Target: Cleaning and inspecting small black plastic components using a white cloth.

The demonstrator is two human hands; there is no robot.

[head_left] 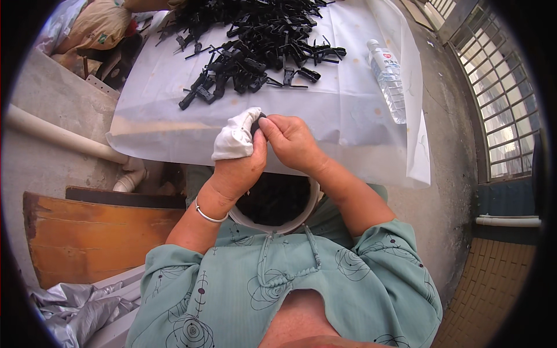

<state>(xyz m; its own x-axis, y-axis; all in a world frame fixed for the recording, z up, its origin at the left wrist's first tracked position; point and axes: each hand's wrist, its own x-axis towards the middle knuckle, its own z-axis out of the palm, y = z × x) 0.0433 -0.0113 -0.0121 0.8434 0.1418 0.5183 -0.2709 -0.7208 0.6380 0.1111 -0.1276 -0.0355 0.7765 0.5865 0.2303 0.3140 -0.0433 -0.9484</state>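
Observation:
A small black plastic part [256, 124] is held between my two hands above the near edge of the table. My left hand [243, 165] has a white cloth covering [233, 138] over its fingers, and these close on the part. From the other side, the thumb and fingers of my right hand [294, 142] pinch the same part. Most of it is hidden by my fingers. Beyond my hands lies a heap of similar black plastic parts [252, 61] with thin protruding strips. Under my wrists, a white bucket [314, 200] holds a dark mass of black pieces [272, 200].
A white plastic sheet [348, 127] covers the table. A clear water bottle [387, 81] lies on its right side. Stuffed sacks [96, 29] sit at the far left, above a pale pipe [67, 136]. An orange-brown board [98, 238] stands at left; a barred window [499, 87] is at right.

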